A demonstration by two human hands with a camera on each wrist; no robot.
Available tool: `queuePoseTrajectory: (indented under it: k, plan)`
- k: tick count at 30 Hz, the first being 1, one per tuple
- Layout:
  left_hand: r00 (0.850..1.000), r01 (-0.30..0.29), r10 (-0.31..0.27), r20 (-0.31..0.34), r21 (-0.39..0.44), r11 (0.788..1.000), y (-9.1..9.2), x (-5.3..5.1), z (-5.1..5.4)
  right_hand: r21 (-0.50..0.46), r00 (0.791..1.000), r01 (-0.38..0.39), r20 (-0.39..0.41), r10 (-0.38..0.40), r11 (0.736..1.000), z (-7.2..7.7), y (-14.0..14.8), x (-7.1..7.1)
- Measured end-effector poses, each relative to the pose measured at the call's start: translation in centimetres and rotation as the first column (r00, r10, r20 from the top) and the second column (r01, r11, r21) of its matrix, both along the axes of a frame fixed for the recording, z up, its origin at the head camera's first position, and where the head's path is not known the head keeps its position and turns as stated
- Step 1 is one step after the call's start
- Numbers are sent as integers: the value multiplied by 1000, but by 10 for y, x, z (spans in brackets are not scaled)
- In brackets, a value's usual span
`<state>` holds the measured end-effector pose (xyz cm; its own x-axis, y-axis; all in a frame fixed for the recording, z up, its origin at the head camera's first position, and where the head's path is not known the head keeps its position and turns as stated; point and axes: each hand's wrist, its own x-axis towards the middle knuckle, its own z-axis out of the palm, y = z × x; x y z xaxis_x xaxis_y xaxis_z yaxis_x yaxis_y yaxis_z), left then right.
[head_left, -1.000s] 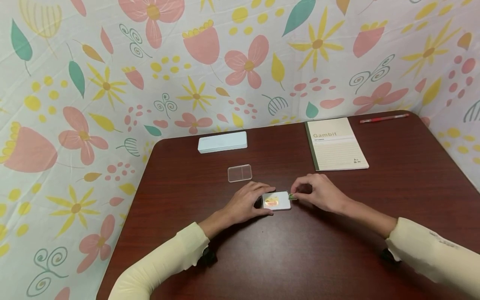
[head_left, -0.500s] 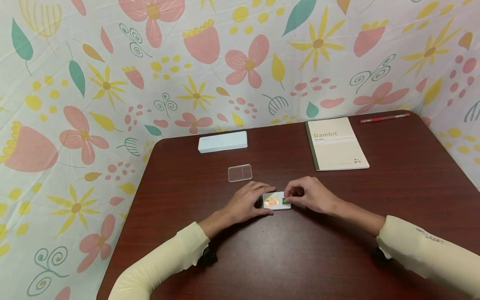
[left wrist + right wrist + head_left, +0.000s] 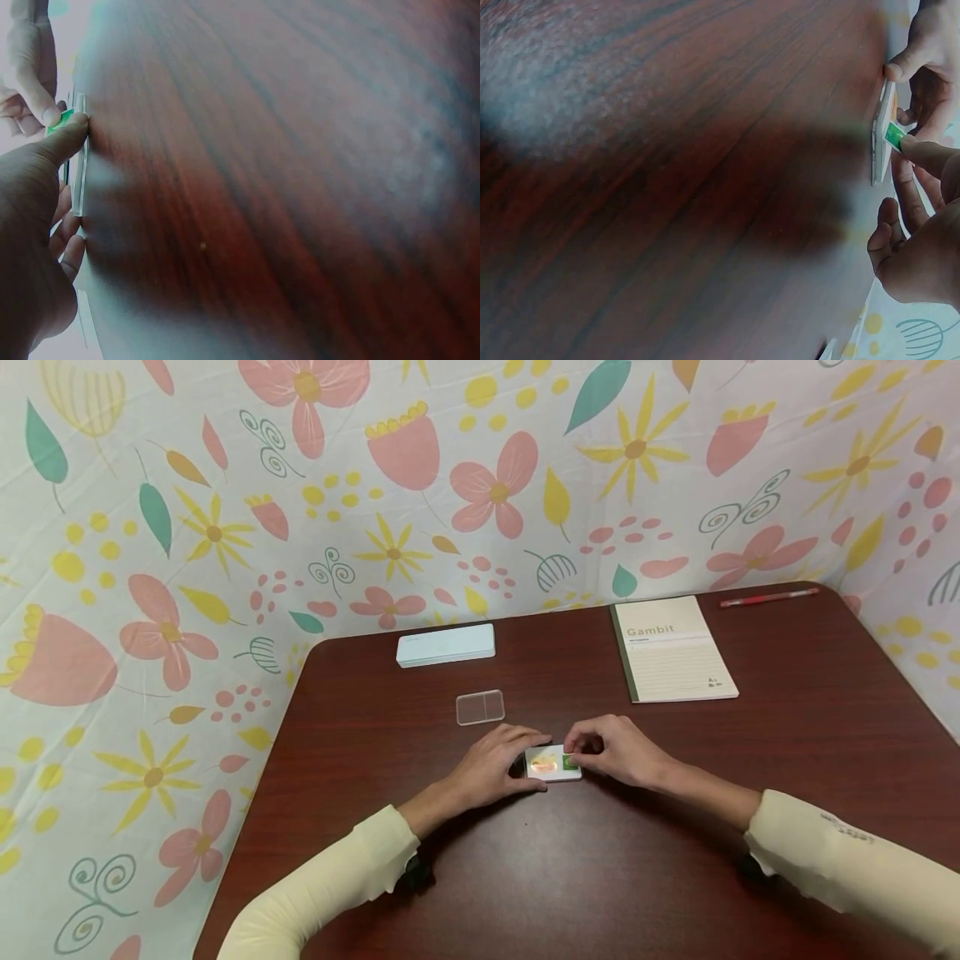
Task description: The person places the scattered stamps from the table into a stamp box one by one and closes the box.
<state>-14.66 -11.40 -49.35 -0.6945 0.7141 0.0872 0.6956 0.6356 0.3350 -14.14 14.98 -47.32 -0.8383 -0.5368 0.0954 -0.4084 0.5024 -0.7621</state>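
A small flat white case [image 3: 554,768] with a shiny gold-orange picture lies on the table. My left hand [image 3: 490,766] grips its left end, thumb on the near edge and fingers along the far edge. Between thumb and fingertip my right hand [image 3: 624,753] pinches a small green flat piece [image 3: 570,762] over the case's right end. In the right wrist view the green piece [image 3: 894,136] stands tilted against the case's face [image 3: 883,142]. From the left wrist view, the clear edge [image 3: 80,176] of the case shows; whether the piece touches it there is unclear.
A clear plastic lid [image 3: 480,707] with a dividing line lies behind the left hand. Farther back are a pale blue oblong box [image 3: 446,644], a notebook [image 3: 675,649] and a red pen [image 3: 769,597]. A flowered cloth [image 3: 420,552] hangs behind the dark wooden table [image 3: 525,877].
My right hand has moved left with the green piece, from beside the case's right edge to over its right end. The left hand has kept its hold on the case.
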Motion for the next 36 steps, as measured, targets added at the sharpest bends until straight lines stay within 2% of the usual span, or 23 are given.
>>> queuePoseTrajectory:
  k: [7, 20, 36]
  plan:
    - [1000, 2, -2, 1, 4, 1000, 0, 0, 0, 28, 999, 20, -32, -19, 999, -3, -3, 0]
    - [1000, -1, 1, 1, 0, 1000, 0, 1, 0, 70, 986, 61, -161, -50, 996, -9, -8, 3]
    - [1000, 5, -5, 4, 1, 1000, 0, 1, 1, 107, 978, 70, -201, -47, 992, -9, -9, 5]
